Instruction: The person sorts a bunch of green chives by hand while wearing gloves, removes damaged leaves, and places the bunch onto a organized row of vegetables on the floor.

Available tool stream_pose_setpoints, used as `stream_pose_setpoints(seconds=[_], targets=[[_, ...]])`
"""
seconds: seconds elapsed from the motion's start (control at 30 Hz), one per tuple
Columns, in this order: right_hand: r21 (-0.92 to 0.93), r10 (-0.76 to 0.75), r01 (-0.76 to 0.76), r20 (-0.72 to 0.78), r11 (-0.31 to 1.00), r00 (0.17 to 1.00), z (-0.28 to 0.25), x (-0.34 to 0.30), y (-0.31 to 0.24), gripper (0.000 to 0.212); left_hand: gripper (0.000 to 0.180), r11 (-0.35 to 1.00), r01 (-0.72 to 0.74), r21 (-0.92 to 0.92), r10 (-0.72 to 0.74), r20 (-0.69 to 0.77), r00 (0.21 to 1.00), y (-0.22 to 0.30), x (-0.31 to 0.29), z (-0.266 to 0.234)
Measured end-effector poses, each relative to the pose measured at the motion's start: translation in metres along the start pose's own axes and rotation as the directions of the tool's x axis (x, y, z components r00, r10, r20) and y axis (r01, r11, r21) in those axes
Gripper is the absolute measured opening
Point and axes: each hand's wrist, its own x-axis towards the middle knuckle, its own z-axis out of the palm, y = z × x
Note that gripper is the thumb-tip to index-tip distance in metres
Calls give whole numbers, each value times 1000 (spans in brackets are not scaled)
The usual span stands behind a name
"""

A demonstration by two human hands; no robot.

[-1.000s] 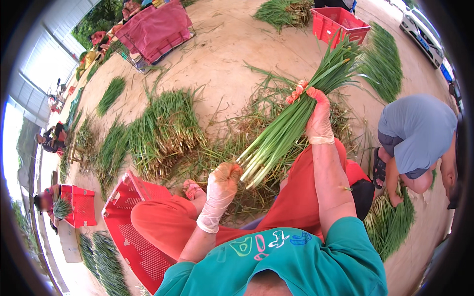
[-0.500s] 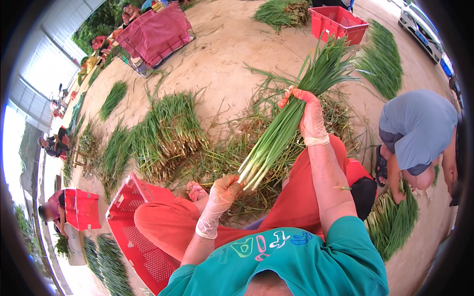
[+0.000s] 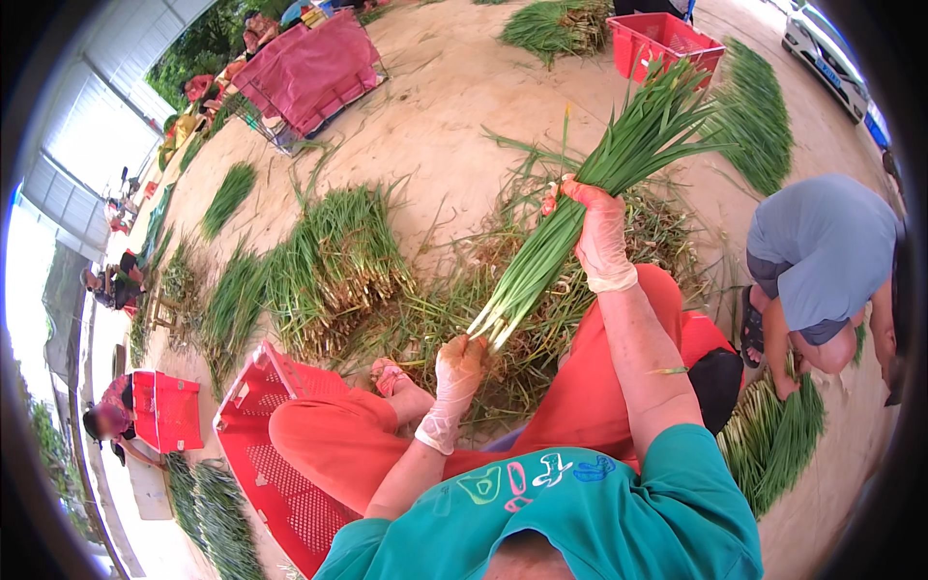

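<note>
A bunch of garlic chives (image 3: 565, 244), long flat green leaves with pale white ends, slants across the middle in front of my chest. My right hand (image 3: 596, 227), in a thin clear glove, is wrapped round the bunch at mid-length, its leaves fanning out beyond the fist. At the white ends, my left hand (image 3: 459, 372), also gloved, has its fingers closed, the tips against the stalk bases. Exactly which stalks they pinch is hidden. Under the bunch lies a heap of loose trimmings (image 3: 541, 309).
A red crate (image 3: 261, 435) stands tilted by my left leg. Piled chives (image 3: 338, 256) lie ahead to the left. A person in grey (image 3: 822, 251) bends over chives (image 3: 773, 435) at the right. Farther off are a red crate (image 3: 665, 48) and a cloth-lined cart (image 3: 314, 72).
My left hand has moved slightly right and up, its fingers now overlapping the white ends. The right hand has shifted a little left, still gripping the bunch.
</note>
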Motion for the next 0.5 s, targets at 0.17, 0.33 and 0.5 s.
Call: stream_pose_setpoints(seconds=[0.17, 0.33, 0.5], targets=[[-60, -144, 141, -42, 988, 989, -6, 4, -3, 7, 17, 950, 37, -311, -34, 16, 999, 37, -30, -13], [-31, -167, 166, -53, 986, 984, 3, -2, 0, 6, 10, 921, 90, -379, -102, -11, 995, 26, -8, -7], [0, -197, 198, -98, 980, 976, 2, 3, -1, 7, 13, 772, 112, -626, -214, -90, 973, 20, 3, 10]])
